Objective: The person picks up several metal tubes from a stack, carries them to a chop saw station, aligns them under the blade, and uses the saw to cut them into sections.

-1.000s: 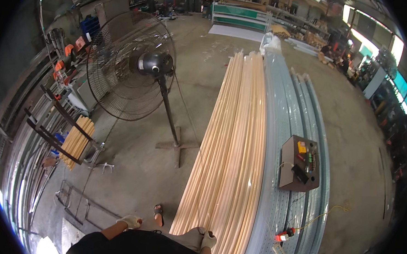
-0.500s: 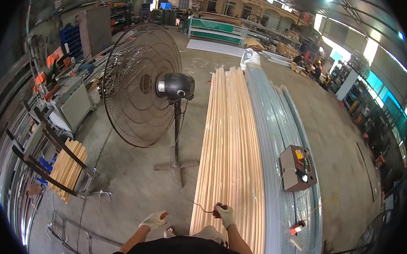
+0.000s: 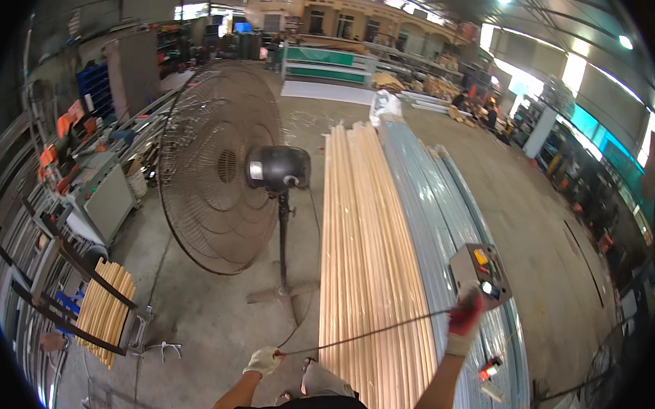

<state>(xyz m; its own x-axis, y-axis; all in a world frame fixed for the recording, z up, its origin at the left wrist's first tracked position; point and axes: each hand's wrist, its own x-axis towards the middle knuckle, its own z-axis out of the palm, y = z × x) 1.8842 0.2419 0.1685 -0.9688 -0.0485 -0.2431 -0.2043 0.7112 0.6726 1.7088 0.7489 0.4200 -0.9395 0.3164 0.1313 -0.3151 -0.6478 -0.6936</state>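
A dark cord (image 3: 373,331) stretches nearly straight between my two gloved hands, over the wrapped, wood-coloured lengths (image 3: 364,273). My left hand (image 3: 263,360) pinches it low in front of me; from there the cord loops back up toward the black pedestal fan (image 3: 279,168). Out to the right, my right hand (image 3: 465,324), in a white glove with red on the fingers, is closed round the other part of the cord. That hand is somewhat blurred, beside the brown box (image 3: 463,265) with small tools on top. Whether it touches the box I cannot tell.
Blue-grey wrapped lengths (image 3: 418,179) lie under the box, with a small red-and-white item (image 3: 490,368) on them. A rack of short wood-coloured pieces (image 3: 106,304) stands at left, near a grey cabinet (image 3: 106,196). Other people are far off at right.
My right hand has swung right, from over the wood-coloured lengths to beside the box, drawing the cord out. My left hand has closed on the cord. The view has shifted slightly.
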